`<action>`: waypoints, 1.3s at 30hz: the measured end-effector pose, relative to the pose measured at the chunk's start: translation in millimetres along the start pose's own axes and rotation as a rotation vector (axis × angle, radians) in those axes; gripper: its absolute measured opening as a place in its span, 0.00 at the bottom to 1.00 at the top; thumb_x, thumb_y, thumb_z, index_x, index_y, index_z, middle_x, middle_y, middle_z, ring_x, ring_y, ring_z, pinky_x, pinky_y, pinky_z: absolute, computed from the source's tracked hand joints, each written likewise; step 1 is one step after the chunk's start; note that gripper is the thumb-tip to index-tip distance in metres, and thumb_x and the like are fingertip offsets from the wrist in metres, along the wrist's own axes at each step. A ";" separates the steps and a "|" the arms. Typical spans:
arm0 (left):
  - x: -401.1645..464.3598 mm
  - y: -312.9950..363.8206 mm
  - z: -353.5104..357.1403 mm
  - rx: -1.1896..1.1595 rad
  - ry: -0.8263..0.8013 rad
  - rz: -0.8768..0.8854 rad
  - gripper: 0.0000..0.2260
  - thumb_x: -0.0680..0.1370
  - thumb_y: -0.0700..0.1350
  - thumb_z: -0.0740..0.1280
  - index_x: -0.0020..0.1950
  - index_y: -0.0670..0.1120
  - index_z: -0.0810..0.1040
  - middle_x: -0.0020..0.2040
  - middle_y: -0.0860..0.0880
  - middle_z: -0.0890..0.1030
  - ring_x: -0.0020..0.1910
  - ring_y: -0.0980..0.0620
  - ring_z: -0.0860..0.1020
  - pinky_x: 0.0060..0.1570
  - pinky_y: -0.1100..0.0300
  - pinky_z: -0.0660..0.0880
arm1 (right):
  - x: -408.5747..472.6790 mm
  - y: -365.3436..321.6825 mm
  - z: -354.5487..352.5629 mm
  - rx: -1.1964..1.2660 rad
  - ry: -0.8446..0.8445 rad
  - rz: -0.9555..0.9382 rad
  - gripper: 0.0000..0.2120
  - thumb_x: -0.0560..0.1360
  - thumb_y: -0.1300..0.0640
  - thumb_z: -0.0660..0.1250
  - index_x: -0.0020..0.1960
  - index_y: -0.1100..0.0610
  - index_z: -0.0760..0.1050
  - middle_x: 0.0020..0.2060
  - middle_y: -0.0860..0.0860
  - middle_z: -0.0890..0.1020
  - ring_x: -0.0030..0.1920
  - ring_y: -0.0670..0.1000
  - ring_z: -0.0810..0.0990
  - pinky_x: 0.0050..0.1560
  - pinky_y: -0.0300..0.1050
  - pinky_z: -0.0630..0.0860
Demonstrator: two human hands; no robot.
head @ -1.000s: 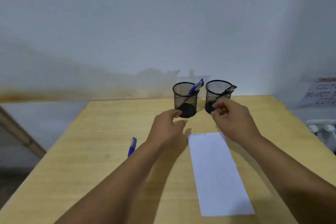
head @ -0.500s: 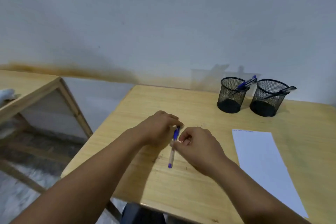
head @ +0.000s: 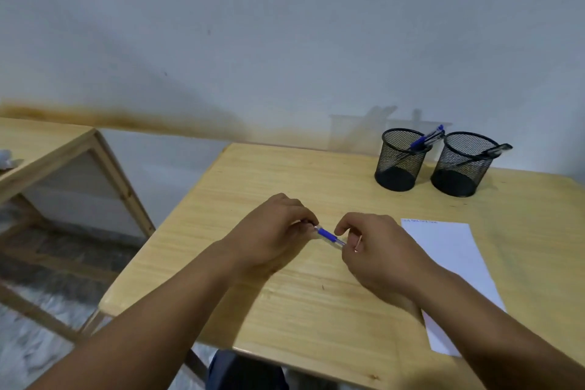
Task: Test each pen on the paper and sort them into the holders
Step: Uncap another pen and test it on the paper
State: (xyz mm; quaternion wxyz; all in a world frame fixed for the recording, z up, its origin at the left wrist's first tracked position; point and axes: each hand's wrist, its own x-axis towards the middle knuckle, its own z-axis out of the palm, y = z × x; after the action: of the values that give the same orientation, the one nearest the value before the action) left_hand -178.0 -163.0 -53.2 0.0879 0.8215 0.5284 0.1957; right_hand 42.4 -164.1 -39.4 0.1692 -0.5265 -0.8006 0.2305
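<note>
L hand [head: 272,231]: centre of frame, just above the desk, fingertips pinched on the left end of the pen.
R hand [head: 376,250]: just right of it, fingers curled, pinching the pen's other end. Hands close together, short gap between them, pen bridging it.
pen [head: 329,236]: blue w/ clear barrel, roughly level, slanting down to the right, held off the desk [head: 285,174] between both hands. Only the mid section shows, both ends hidden in my fingers. Can't tell if the cap is on or off.
paper [head: 449,250]: white sheet, right of centre, flat on the desk, runs toward the lower right. My R forearm covers part of its lower left edge. Faint scribbles along the top edge, too small to read.
left holder [head: 397,165]: black mesh cup, upper right of frame, near the desk's back edge. Blue pens [head: 427,138] lean out over its right rim.
right holder [head: 459,168]: same type, just beside the first, close but apart. One dark pen [head: 493,150] leans out over its right rim.
2nd desk [head: 47,142]: wooden, far left of frame, separate from mine.
wall [head: 285,25]: pale, brownish stain band at desk-top height.
</note>
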 end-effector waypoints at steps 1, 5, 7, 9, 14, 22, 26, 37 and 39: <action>1.7 6.7 3.3 -0.006 0.013 0.003 0.14 0.80 0.56 0.59 0.56 0.54 0.81 0.50 0.58 0.82 0.48 0.57 0.72 0.49 0.62 0.70 | -2.6 6.5 -5.7 -0.030 0.012 -0.028 0.10 0.72 0.55 0.61 0.50 0.42 0.75 0.39 0.41 0.78 0.38 0.42 0.76 0.37 0.44 0.77; 14.4 38.5 17.4 -0.042 0.080 0.018 0.10 0.81 0.52 0.62 0.57 0.55 0.81 0.50 0.58 0.82 0.50 0.56 0.72 0.48 0.58 0.72 | -13.8 29.5 -28.4 -0.113 0.041 -0.110 0.06 0.74 0.51 0.65 0.50 0.43 0.75 0.42 0.39 0.78 0.41 0.39 0.74 0.38 0.36 0.69; 23.8 56.0 24.2 -0.061 0.090 0.053 0.10 0.81 0.52 0.63 0.57 0.53 0.82 0.50 0.56 0.82 0.50 0.55 0.72 0.48 0.56 0.73 | -20.6 38.7 -38.5 -0.154 0.073 -0.165 0.04 0.75 0.50 0.65 0.50 0.44 0.75 0.40 0.40 0.78 0.41 0.42 0.75 0.38 0.38 0.70; 32.1 70.2 31.7 -0.071 0.113 0.100 0.10 0.81 0.52 0.64 0.56 0.52 0.82 0.49 0.54 0.82 0.48 0.53 0.73 0.45 0.54 0.73 | -27.9 47.8 -46.8 -0.168 0.112 -0.200 0.04 0.76 0.51 0.64 0.49 0.44 0.76 0.38 0.41 0.79 0.40 0.44 0.75 0.38 0.41 0.72; 47.2 96.3 46.2 -0.154 0.193 0.139 0.08 0.80 0.48 0.65 0.54 0.51 0.83 0.46 0.54 0.83 0.44 0.53 0.73 0.44 0.64 0.68 | -43.9 70.0 -60.1 -0.060 0.280 -0.215 0.07 0.74 0.46 0.65 0.47 0.46 0.80 0.37 0.39 0.81 0.36 0.43 0.78 0.38 0.41 0.74; 59.9 122.6 57.3 -0.187 0.179 0.169 0.10 0.80 0.50 0.63 0.53 0.52 0.84 0.44 0.54 0.82 0.43 0.53 0.73 0.43 0.65 0.68 | -58.2 84.3 -63.8 0.005 0.382 -0.174 0.04 0.74 0.50 0.67 0.43 0.47 0.81 0.33 0.40 0.80 0.33 0.43 0.75 0.33 0.45 0.75; 61.8 128.9 64.8 -0.148 0.157 0.181 0.11 0.80 0.49 0.62 0.54 0.51 0.84 0.43 0.54 0.81 0.42 0.54 0.71 0.41 0.66 0.67 | -62.6 92.5 -64.3 -0.021 0.328 -0.088 0.05 0.75 0.48 0.67 0.45 0.46 0.80 0.33 0.40 0.81 0.34 0.44 0.77 0.30 0.51 0.77; 69.7 103.5 60.7 -0.150 0.259 -0.207 0.04 0.76 0.49 0.70 0.49 0.56 0.82 0.44 0.60 0.80 0.45 0.59 0.75 0.45 0.69 0.69 | -67.1 118.5 -74.6 0.487 0.341 0.255 0.11 0.77 0.58 0.67 0.54 0.44 0.82 0.38 0.34 0.82 0.34 0.39 0.79 0.37 0.31 0.74; 69.6 99.8 62.8 -0.135 0.312 -0.377 0.06 0.74 0.49 0.68 0.49 0.56 0.82 0.44 0.59 0.80 0.46 0.58 0.76 0.47 0.60 0.74 | -63.5 121.5 -75.7 0.662 0.319 0.339 0.17 0.77 0.63 0.64 0.60 0.47 0.81 0.43 0.42 0.84 0.34 0.43 0.79 0.43 0.41 0.81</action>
State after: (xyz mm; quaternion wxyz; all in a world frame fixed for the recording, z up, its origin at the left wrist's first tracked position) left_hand -43.4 -138.8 -59.2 0.0949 0.6605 0.6652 0.3350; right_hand 198.9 -167.0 -44.3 0.4113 -0.5973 -0.5486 0.4160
